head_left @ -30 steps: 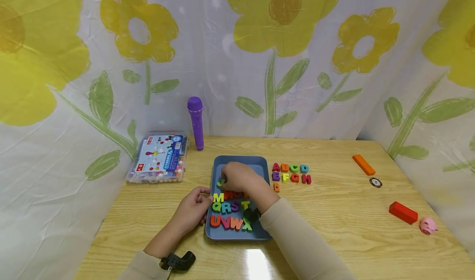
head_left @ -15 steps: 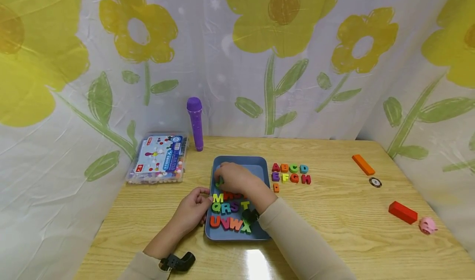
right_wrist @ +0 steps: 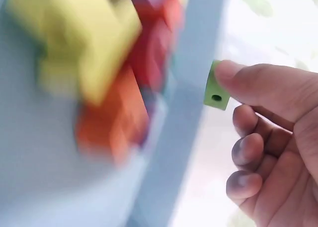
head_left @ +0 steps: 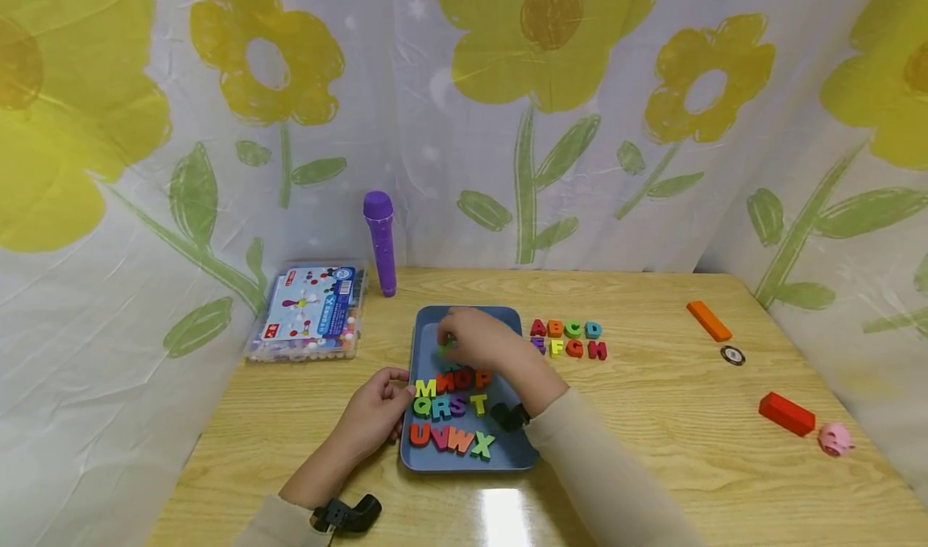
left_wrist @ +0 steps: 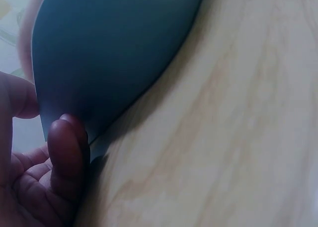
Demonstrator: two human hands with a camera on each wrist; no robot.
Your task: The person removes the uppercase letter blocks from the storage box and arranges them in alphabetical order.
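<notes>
Left hand [head_left: 380, 406] grips the near-left side of a blue tray [head_left: 511, 455], its digits set on either side of the rim and the others bent inward against the outer wall. Right hand [head_left: 474, 340] is over the far half of that tray, pinching a small green letter block [right_wrist: 215, 90] between thumb and a finger mostly hidden behind it; the remaining three fingers curl loosely toward the palm, holding nothing. A dark round hole shows in the end of the block, but which letter it is cannot be told. Part of a teal letter [head_left: 451, 364] shows just below the pinching fingers, half covered. Nearer in the tray lie three rows: yellow M [head_left: 425, 387] beside red and orange letters [head_left: 464, 380]; then Q, R, S and T [head_left: 457, 405]; then U, V, W and X [head_left: 460, 439]. Right of the tray, on the wooden table [head_left: 652, 418], stand A, B, C and D [head_left: 555, 328], with F, G and H [head_left: 574, 349] in the row below, after a purple letter [head_left: 538, 343] partly hidden by the right arm.
</notes>
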